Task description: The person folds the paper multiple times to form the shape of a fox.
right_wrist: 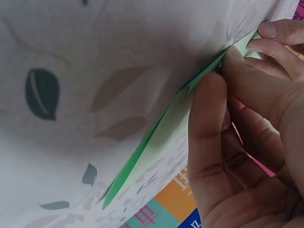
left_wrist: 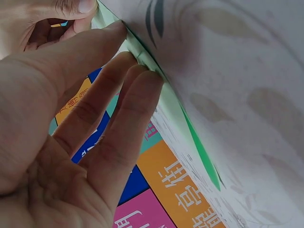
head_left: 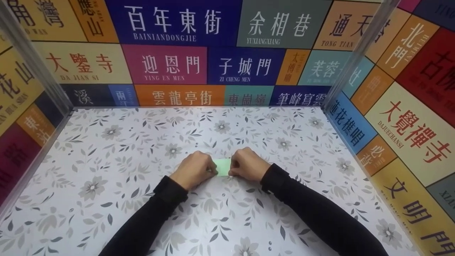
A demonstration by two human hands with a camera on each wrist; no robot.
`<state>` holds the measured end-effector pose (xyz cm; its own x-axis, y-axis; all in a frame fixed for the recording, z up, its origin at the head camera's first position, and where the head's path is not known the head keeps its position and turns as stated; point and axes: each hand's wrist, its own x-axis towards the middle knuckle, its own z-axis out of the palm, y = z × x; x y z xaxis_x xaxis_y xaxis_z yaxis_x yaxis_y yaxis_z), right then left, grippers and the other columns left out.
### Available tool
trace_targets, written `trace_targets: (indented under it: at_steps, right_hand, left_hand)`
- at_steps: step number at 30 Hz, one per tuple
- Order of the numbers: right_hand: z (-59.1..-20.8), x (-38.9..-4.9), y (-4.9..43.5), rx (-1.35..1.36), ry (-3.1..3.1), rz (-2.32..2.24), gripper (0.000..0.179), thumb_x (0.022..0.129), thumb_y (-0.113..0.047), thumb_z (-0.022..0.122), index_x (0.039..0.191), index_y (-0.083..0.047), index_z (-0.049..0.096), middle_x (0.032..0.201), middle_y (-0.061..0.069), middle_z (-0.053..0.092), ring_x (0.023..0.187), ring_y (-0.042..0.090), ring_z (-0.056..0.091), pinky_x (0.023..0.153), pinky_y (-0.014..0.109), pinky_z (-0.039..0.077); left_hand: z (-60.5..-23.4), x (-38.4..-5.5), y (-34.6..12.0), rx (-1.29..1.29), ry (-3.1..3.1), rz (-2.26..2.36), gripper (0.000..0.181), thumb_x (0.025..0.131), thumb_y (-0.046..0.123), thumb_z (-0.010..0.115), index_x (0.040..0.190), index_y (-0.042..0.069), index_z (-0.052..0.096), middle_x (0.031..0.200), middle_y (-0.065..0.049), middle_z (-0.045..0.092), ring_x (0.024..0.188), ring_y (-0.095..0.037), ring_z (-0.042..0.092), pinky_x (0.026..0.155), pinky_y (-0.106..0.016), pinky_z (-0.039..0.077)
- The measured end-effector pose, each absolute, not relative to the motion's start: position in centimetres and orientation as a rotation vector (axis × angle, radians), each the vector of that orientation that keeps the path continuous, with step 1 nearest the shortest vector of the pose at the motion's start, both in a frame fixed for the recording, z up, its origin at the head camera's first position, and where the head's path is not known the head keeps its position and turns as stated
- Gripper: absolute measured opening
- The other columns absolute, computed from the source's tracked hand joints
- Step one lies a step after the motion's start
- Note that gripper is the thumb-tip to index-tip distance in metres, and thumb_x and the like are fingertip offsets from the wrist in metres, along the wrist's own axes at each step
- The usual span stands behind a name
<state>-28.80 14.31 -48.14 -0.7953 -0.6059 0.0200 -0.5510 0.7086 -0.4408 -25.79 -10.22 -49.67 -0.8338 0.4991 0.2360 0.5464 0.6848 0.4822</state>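
A small sheet of light green paper (head_left: 223, 167) lies on the flower-patterned tabletop, between the two hands. It is folded over, and a darker green inner side shows in the narrow opening at its end in both wrist views. My left hand (head_left: 193, 170) pinches the paper's left part, thumb and fingertips along its near edge. At the right part, my right hand (head_left: 250, 165) holds the same edge between thumb and curled fingers. In the left wrist view, several fingertips touch the pale green paper (left_wrist: 176, 111). The hands cover both ends of the sheet in the head view.
The white tabletop (head_left: 117, 149) has grey leaves and flowers printed on it. Colourful panels with Chinese lettering (head_left: 170, 67) stand behind it and along both sides. Clear corner strips (head_left: 359, 53) join the walls.
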Motion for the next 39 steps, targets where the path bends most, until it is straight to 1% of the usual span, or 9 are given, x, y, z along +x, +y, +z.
trace_targets:
  at_steps: [6, 14, 21, 27, 31, 35, 39]
  right_hand:
    - [-48.2, -28.7, 14.5, -0.957, 2.791, -0.659, 0.012, 0.092, -0.014, 0.099, 0.087, -0.009, 0.089, 0.082, 0.003, 0.085, 0.072, 0.008, 0.069, 0.073, 0.029, 0.062]
    - [-48.8, -28.7, 15.2, -0.966, 2.805, -0.702, 0.014, 0.093, -0.017, 0.099, 0.087, -0.011, 0.088, 0.082, 0.001, 0.084, 0.072, 0.005, 0.067, 0.074, 0.027, 0.062]
    - [-48.9, -28.8, 16.2, -1.044, 2.815, -0.725, 0.014, 0.092, -0.013, 0.099, 0.086, -0.008, 0.088, 0.081, 0.003, 0.085, 0.072, 0.009, 0.068, 0.070, 0.026, 0.057]
    - [-48.9, -28.8, 17.1, -0.983, 2.824, -0.720, 0.012, 0.094, -0.013, 0.098, 0.088, -0.009, 0.089, 0.083, 0.003, 0.085, 0.071, 0.005, 0.063, 0.070, 0.025, 0.056]
    - [-48.9, -28.8, 17.4, -0.959, 2.825, -0.726, 0.012, 0.094, -0.014, 0.097, 0.089, -0.009, 0.088, 0.081, 0.002, 0.083, 0.069, 0.005, 0.060, 0.069, 0.025, 0.054]
    - [-48.9, -28.6, 17.7, -0.938, 2.822, -0.735, 0.013, 0.095, -0.016, 0.098, 0.089, -0.009, 0.088, 0.079, 0.001, 0.081, 0.068, 0.005, 0.058, 0.068, 0.024, 0.052]
    - [-48.9, -28.5, 18.0, -0.923, 2.818, -0.760, 0.013, 0.094, -0.016, 0.098, 0.088, -0.010, 0.088, 0.078, 0.000, 0.081, 0.067, 0.004, 0.058, 0.067, 0.023, 0.051]
  left_hand:
    - [-49.6, -25.8, -10.3, -0.864, -2.813, -0.862, 0.015, 0.090, 0.000, 0.092, 0.098, 0.013, 0.094, 0.103, -0.008, 0.090, 0.098, -0.031, 0.086, 0.089, -0.049, 0.071]
    - [-49.6, -25.7, -10.2, -0.841, -2.853, -0.888, 0.012, 0.092, 0.001, 0.092, 0.099, 0.012, 0.093, 0.104, -0.009, 0.091, 0.100, -0.031, 0.086, 0.093, -0.048, 0.071]
    - [-49.6, -25.7, -10.2, -0.870, -2.832, -0.843, 0.012, 0.091, 0.001, 0.094, 0.096, 0.012, 0.094, 0.099, -0.007, 0.091, 0.093, -0.028, 0.086, 0.085, -0.048, 0.071]
    - [-49.7, -25.8, -10.4, -0.858, -2.828, -0.841, 0.012, 0.090, 0.002, 0.095, 0.097, 0.011, 0.093, 0.099, -0.008, 0.091, 0.093, -0.028, 0.086, 0.087, -0.048, 0.071]
    - [-49.7, -25.9, -10.5, -0.834, -2.851, -0.848, 0.012, 0.090, 0.002, 0.095, 0.098, 0.011, 0.093, 0.101, -0.008, 0.091, 0.096, -0.029, 0.087, 0.090, -0.047, 0.072]
    - [-49.7, -25.8, -10.4, -0.835, -2.860, -0.865, 0.013, 0.091, 0.001, 0.094, 0.098, 0.011, 0.093, 0.102, -0.009, 0.091, 0.098, -0.031, 0.087, 0.092, -0.048, 0.072]
    - [-49.6, -25.7, -10.2, -0.855, -2.840, -0.881, 0.012, 0.091, 0.000, 0.094, 0.098, 0.010, 0.093, 0.102, -0.009, 0.091, 0.098, -0.031, 0.088, 0.091, -0.049, 0.072]
